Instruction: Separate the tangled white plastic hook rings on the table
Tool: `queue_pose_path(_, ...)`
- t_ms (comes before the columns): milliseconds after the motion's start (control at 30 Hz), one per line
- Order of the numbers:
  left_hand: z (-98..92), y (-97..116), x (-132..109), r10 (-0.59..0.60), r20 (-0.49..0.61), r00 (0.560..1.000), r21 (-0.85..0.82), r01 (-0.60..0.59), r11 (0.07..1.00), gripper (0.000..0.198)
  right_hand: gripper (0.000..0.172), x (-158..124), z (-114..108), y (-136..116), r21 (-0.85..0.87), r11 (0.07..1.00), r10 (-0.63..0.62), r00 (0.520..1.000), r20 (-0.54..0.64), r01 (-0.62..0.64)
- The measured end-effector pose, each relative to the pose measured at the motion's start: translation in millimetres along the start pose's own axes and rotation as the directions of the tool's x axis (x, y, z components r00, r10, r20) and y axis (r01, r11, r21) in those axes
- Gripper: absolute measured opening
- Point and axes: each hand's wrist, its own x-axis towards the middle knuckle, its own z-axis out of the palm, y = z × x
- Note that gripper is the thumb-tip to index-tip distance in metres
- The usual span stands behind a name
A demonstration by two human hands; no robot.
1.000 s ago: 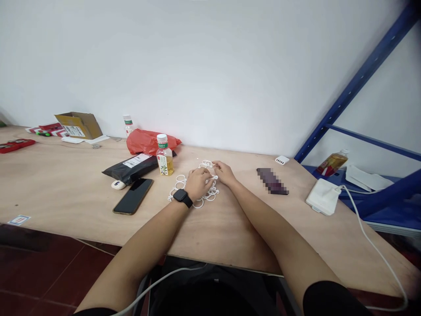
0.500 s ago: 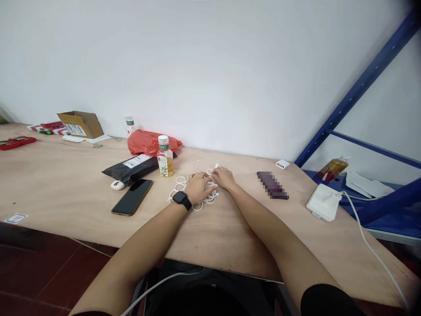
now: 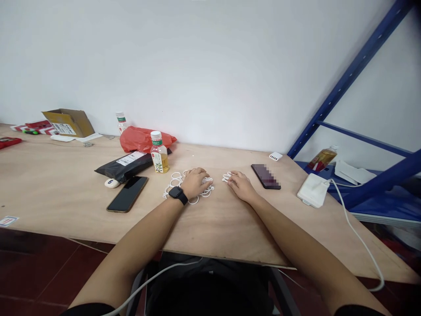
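My left hand (image 3: 195,183) lies palm down on a tangle of white cord loops (image 3: 174,179), fingers curled over it and a black smartwatch (image 3: 178,195) on its wrist. The tangle spreads out from under the hand on the plywood table (image 3: 223,228). A little to the right, my right hand (image 3: 240,186) pinches a small white loop piece (image 3: 226,177) at its fingertips. A narrow gap of bare wood separates that piece from the tangle. Much of the tangle is hidden under my left hand.
Left of the tangle lie a black phone (image 3: 127,194), a black mailer bag (image 3: 126,166) and a tea bottle (image 3: 159,153). A dark phone (image 3: 265,176) lies right of my right hand. Further right are a white charger (image 3: 313,190) and a blue shelf frame (image 3: 342,96).
My right hand has moved rightward off the tangle, drawing a small white loop piece away with it. My left hand stays on the tangle. The whole view has shifted slightly.
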Motion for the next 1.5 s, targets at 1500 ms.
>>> queue_pose_path(1500, -5.4, -1.5, 3.9, -0.020, -0.219, 0.976, -0.057, 0.008, 0.998, 0.025, 0.028, 7.9, -0.2, -29.6, 0.169, 0.977, -0.102, 0.983, -0.151, 0.127)
